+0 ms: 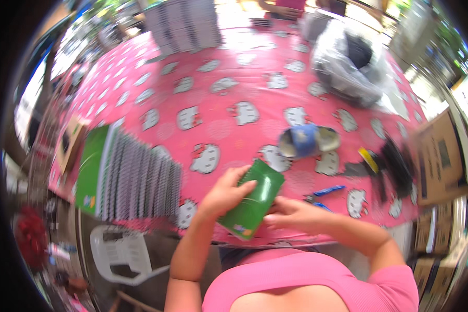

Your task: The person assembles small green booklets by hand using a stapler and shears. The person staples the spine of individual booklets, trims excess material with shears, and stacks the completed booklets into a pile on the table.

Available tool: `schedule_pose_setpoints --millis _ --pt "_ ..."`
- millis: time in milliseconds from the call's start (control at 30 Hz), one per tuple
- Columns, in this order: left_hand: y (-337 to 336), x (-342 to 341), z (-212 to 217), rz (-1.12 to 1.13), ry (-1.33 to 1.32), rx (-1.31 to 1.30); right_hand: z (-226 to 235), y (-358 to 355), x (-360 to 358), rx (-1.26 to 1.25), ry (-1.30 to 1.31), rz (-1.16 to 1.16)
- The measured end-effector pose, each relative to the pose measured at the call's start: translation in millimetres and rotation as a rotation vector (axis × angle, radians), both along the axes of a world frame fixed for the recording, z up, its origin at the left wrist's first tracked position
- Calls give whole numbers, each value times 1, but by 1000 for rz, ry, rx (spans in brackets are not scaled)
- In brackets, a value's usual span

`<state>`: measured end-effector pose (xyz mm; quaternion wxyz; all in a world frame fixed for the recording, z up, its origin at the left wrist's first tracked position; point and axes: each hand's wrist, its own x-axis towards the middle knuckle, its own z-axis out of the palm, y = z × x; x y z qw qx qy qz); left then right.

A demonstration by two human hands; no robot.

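A green-covered notebook (256, 200) is tilted above the near edge of the table. My left hand (229, 191) grips it from the left, the thumb lying across the cover. At its right edge my right hand (291, 214) is closed, with curled fingers against the notebook; its fingertips are partly hidden. To the left, a row of spiral-bound notebooks (140, 179) leans together, a green cover facing out at its left end. Blue-handled pliers (327, 191) lie just beyond my right hand. Farther off sits a blue and cream roll-shaped thing (308, 141).
A pink patterned cloth covers the table (221, 130). Tall notebook stacks (184, 26) stand at the far left, a plastic bag with dark contents (351, 65) at the far right. Black strips with a yellow band (392, 164) lie beside a cardboard box (442, 156). A white chair (120, 252) stands below left.
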<state>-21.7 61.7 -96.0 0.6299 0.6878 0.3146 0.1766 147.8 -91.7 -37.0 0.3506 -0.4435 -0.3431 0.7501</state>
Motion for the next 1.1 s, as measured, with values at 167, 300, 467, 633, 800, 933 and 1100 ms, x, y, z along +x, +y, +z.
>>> schedule_pose_setpoints --millis 167,300,467,633,800,933,1100 --pt "49 53 60 -527 340 61 7 -16 -13 69 -213 30" --pt "40 61 75 -456 453 387 10 -59 99 636 -1071 -580" --pt "30 53 60 -180 202 463 -30 -95 178 15 -2007 -754" --pt "-22 49 123 -64 61 575 -27 -108 200 163 -1852 -925" --pt "-37 41 94 -72 17 1020 -9 -82 167 514 -1788 -912" --pt "-51 32 98 17 68 852 16 -58 92 485 -810 -631" --pt "-52 29 102 75 -77 869 15 -41 37 455 -593 -285"
